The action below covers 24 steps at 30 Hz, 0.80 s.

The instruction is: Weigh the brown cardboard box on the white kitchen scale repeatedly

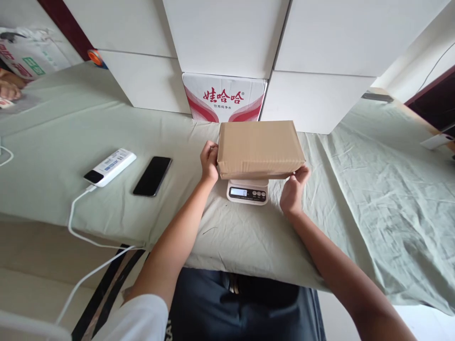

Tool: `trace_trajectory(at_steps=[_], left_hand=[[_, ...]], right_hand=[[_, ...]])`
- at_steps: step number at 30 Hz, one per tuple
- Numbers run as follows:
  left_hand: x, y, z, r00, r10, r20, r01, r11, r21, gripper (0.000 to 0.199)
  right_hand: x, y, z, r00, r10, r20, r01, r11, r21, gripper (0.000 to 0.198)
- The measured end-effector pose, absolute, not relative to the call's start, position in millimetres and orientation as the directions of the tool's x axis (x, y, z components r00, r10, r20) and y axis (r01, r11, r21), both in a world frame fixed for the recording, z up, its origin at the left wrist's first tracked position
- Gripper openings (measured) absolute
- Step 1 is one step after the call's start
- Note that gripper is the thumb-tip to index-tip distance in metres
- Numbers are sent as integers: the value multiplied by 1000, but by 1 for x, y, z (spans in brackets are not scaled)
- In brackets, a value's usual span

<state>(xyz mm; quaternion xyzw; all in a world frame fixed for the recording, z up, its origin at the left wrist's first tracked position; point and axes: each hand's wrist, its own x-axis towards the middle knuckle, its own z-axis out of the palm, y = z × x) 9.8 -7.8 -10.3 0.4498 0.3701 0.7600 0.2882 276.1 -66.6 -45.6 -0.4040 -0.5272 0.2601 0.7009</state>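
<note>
A brown cardboard box (pixel 259 142), taped along its front side, is held level between my two hands. My left hand (pixel 209 161) grips its left end, with the fingers partly hidden behind it. At the front right corner my right hand (pixel 295 189) is closed on the lower edge. Directly below the box stands a small white kitchen scale (pixel 248 192); its lit display seems to read 0. The box covers most of the weighing platform, and I cannot tell whether the two touch.
A black smartphone (pixel 152 176) and a white power bank (pixel 110 166) with a white cable (pixel 73 215) lie on the left. White cartons (pixel 227 33) are stacked behind, one with red lettering (pixel 223 97). A green cloth (pixel 170 132) covers the table. Another person's hand (pixel 10 90) shows far left.
</note>
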Motion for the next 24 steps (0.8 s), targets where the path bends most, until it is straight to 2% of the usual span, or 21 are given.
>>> trace_trajectory(at_steps=[7, 14, 20, 24], left_hand=[[5, -4, -13, -427, 775, 466, -24, -525, 851, 61], [7, -2, -16, -444, 764, 468, -102, -562, 821, 72], [9, -4, -14, -451, 778, 437, -136, -544, 828, 73], [-5, 3, -15, -621, 713, 327, -194, -544, 817, 73]], right_hand=[[279, -76, -54, 264, 841, 471, 90, 465, -881, 41], [280, -76, -51, 285, 827, 485, 92, 480, -873, 45], [278, -78, -50, 311, 810, 497, 101, 492, -865, 41], [283, -71, -36, 458, 760, 461, 81, 481, -873, 33]])
